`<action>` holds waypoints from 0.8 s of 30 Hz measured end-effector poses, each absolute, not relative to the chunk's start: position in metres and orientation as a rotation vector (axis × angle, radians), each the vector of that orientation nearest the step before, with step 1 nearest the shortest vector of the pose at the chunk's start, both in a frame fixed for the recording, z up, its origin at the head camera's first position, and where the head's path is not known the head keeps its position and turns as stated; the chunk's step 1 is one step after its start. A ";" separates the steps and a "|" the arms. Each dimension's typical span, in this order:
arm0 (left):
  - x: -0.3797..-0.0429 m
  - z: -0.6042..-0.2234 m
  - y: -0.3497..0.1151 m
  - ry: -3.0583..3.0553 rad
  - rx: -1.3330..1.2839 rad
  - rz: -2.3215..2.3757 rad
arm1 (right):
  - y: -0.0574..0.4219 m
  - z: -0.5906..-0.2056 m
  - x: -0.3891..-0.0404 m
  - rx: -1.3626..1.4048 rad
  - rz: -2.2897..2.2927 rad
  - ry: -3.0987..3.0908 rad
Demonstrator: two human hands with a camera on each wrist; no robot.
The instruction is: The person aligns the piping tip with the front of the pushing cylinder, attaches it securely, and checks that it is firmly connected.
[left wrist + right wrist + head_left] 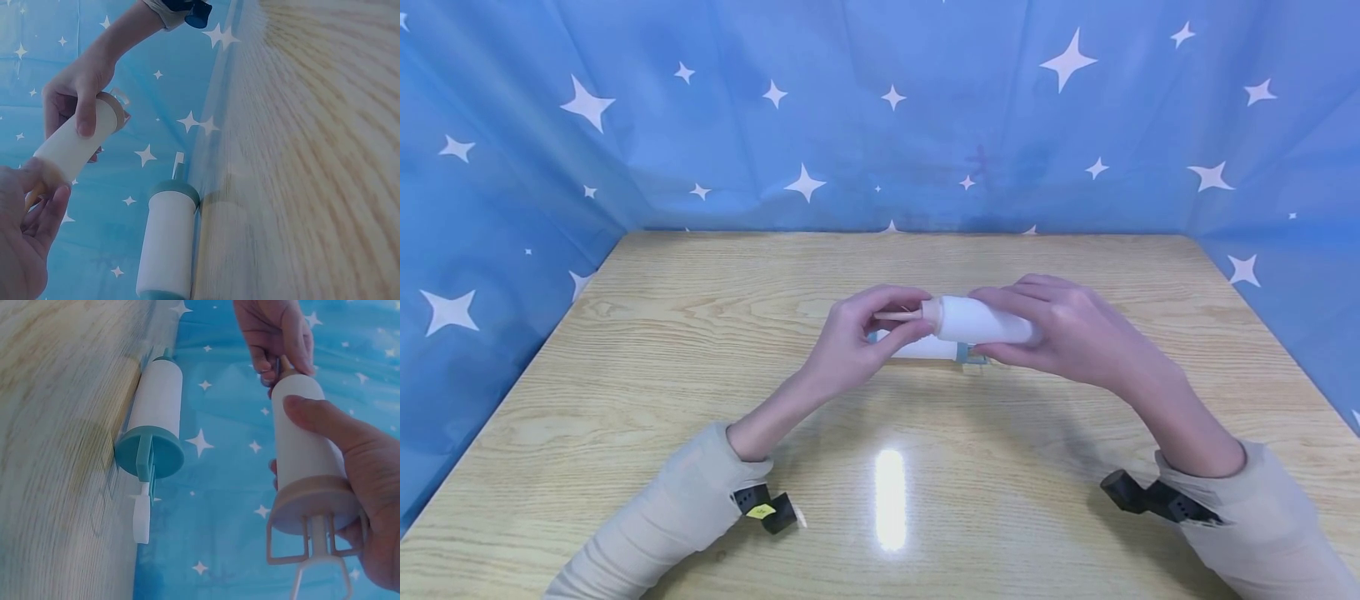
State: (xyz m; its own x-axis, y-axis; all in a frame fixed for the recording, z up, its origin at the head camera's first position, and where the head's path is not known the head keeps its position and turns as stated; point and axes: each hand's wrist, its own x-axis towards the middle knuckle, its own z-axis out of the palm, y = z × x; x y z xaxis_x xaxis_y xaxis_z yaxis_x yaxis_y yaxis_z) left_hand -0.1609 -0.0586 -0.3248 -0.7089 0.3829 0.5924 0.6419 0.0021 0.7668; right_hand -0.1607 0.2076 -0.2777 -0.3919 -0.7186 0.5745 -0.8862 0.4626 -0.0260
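Note:
A piping syringe with a white barrel and beige fittings is held between both hands above the table. My right hand grips its barrel, thumb along the side in the right wrist view. At the left end, my left hand pinches the beige nozzle end between thumb and fingers. The looped beige handle and white plunger pull face away from the nozzle in the right wrist view. Below and behind it lies a second piping syringe, white with teal fittings, on its side on the table.
The wood-grain table reaches back to a blue curtain with white stars, which also hangs at both sides. Black wrist cameras are strapped on both sleeves. A bright light reflection shows on the near tabletop.

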 end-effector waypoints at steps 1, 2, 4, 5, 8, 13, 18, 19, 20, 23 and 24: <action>-0.161 -0.325 -0.058 -2.052 -1.086 -1.767 | 0.208 -0.278 -0.161 1.334 0.453 -2.225; -0.161 -0.325 -0.058 -2.044 -1.095 -1.759 | 0.208 -0.278 -0.161 1.333 0.453 -2.226; -0.161 -0.325 -0.058 -2.028 -1.113 -1.753 | 0.208 -0.278 -0.161 1.331 0.452 -2.230; -0.161 -0.325 -0.058 -2.020 -1.122 -1.753 | 0.208 -0.278 -0.161 1.329 0.453 -2.231; -0.162 -0.325 -0.058 -2.004 -1.144 -1.754 | 0.208 -0.278 -0.161 1.322 0.450 -2.238; -0.163 -0.325 -0.057 -1.975 -1.166 -1.769 | 0.208 -0.278 -0.161 1.313 0.440 -2.247; -0.164 -0.325 -0.058 -1.948 -1.167 -1.764 | 0.207 -0.278 -0.161 1.318 0.437 -2.242; -0.163 -0.325 -0.058 -1.952 -1.161 -1.757 | 0.207 -0.278 -0.161 1.319 0.433 -2.240; -0.163 -0.325 -0.058 -1.961 -1.154 -1.750 | 0.207 -0.278 -0.160 1.319 0.429 -2.237; -0.163 -0.325 -0.058 -2.007 -1.119 -1.739 | 0.206 -0.278 -0.160 1.316 0.407 -2.232; -0.163 -0.325 -0.058 -2.030 -1.102 -1.739 | 0.206 -0.278 -0.160 1.315 0.404 -2.230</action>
State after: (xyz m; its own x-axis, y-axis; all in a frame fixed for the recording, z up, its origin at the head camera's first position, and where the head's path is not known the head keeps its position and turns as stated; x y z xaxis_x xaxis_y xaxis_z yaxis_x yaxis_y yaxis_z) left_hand -0.1626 -0.0585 -0.3251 -0.6828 0.3773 0.6256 0.6761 0.0018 0.7368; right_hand -0.1597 0.2063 -0.2777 -0.3967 -0.7210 0.5682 -0.8745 0.4851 0.0050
